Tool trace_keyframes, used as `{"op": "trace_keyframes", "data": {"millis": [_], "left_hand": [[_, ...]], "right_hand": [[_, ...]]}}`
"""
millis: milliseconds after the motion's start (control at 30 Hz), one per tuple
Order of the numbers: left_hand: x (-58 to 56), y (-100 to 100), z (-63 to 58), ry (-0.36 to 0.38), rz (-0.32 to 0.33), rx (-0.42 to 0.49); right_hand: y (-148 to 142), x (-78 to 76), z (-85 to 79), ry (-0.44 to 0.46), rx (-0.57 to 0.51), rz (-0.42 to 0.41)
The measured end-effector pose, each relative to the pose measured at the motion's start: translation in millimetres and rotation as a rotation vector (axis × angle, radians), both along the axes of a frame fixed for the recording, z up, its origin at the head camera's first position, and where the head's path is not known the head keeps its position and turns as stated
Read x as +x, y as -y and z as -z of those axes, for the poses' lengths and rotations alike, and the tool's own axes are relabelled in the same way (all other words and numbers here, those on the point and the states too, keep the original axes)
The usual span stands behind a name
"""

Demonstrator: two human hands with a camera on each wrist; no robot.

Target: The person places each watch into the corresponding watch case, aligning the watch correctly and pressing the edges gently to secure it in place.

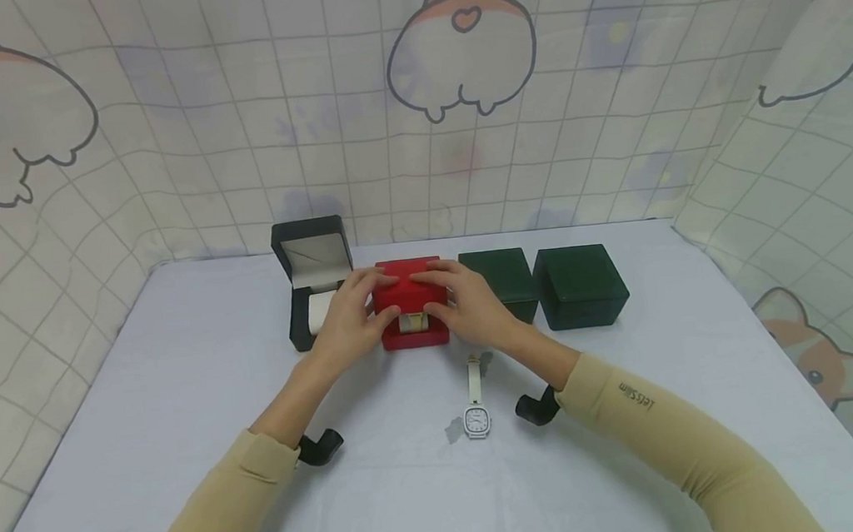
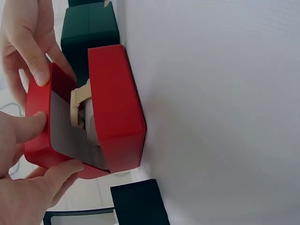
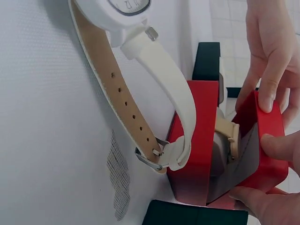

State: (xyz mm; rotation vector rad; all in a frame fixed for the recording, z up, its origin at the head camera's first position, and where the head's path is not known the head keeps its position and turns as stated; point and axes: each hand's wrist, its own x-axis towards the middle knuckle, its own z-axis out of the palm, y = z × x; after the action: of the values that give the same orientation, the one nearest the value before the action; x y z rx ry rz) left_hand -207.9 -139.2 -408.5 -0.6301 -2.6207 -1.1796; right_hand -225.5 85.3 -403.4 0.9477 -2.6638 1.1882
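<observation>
A red watch box [image 1: 411, 288] stands partly open in the middle, lid tilted over its base. My left hand [image 1: 347, 326] grips the lid's left side, thumb at the front edge and fingers over the top. On the opposite side my right hand [image 1: 472, 302] holds the lid the same way. Inside, a watch with a cream strap [image 3: 228, 129] sits round a pale cushion, partly hidden under the lid. Both wrist views show thumbs pressed on the lid's rim [image 2: 38, 101]. In front of the box lies a watch with a white strap [image 1: 476, 419], face up.
Left of the red box, a black watch box [image 1: 299, 319] stands open with a white cushion in it. Two closed dark green boxes [image 1: 498, 273] [image 1: 580, 283] stand on the right. A patterned cloth wall [image 1: 359, 179] rises behind the white table [image 1: 386, 511].
</observation>
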Motion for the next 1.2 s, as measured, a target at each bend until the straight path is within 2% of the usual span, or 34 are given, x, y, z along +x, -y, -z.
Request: {"op": "trace_keyframes", "data": {"millis": [200,567,933,1200], "left_hand": [[0.5,0.4,3.7,-0.019,-0.013,-0.010],[2.9,-0.6,4.3,-0.004,-0.022,0.017],[4.6,0.3,8.9,-0.012,-0.028,0.005],[5.2,0.8,13.9,0.004,-0.041,0.004]], "right_hand": [[2.0,-0.3,3.7,0.012,-0.006,0.007],[4.1,1.8,5.0,-0.001,-0.020,0.016],[8.8,3.1,14.5,-0.039,-0.020,0.033],[13.3,5.1,22.7,-0.025,0.003,0.065]]}}
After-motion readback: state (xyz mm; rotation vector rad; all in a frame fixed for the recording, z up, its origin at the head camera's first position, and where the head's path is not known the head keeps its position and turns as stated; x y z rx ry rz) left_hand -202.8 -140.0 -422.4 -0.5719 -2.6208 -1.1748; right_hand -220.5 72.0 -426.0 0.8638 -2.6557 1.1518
